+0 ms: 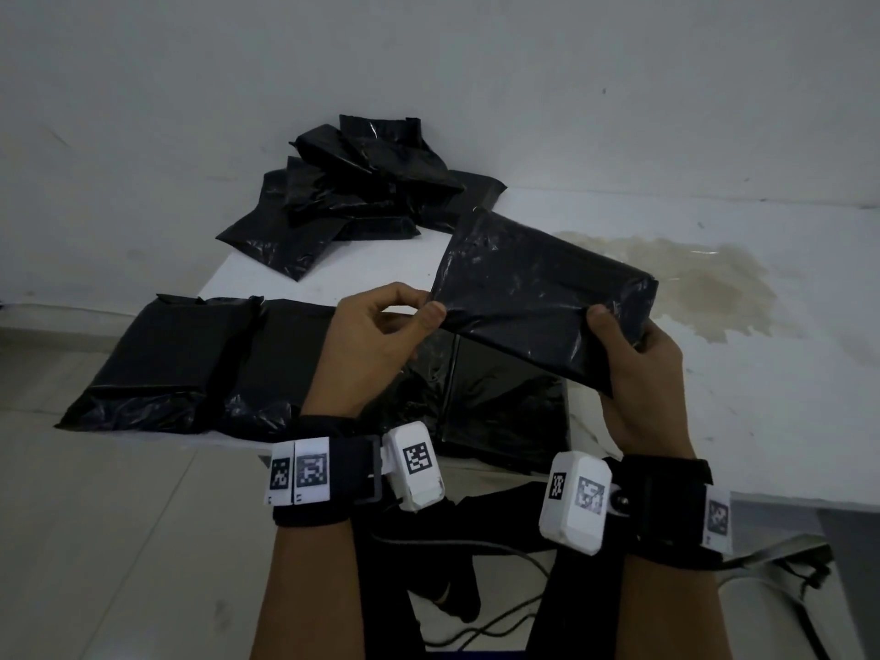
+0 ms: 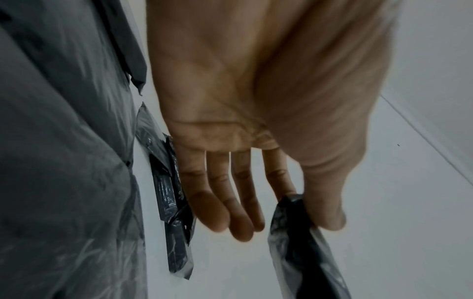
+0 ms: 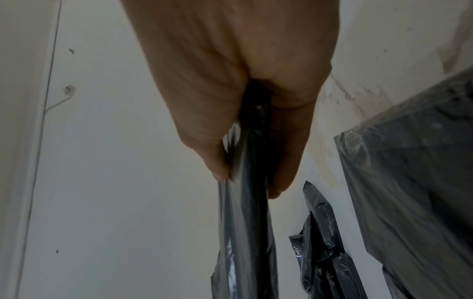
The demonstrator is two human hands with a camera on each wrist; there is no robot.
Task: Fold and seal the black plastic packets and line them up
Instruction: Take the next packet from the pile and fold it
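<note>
White counter [image 1: 785,373] bears a heap of black packets [image 1: 352,192] and a near row [image 1: 190,364]. Left hand [image 1: 366,345] pinches and right hand [image 1: 638,373] grips one raised packet [image 1: 538,292].

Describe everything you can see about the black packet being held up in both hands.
The held packet is a flat, roughly rectangular pouch of glossy, crinkled black plastic. It is lifted off the white table, tilted, its far corner highest. The left hand pinches its near left corner between thumb and forefinger; the right hand grips its right end, thumb on top, fingers beneath. It hangs above the row of flat packets, in front of the loose pile. Whether it is sealed cannot be told.
</note>
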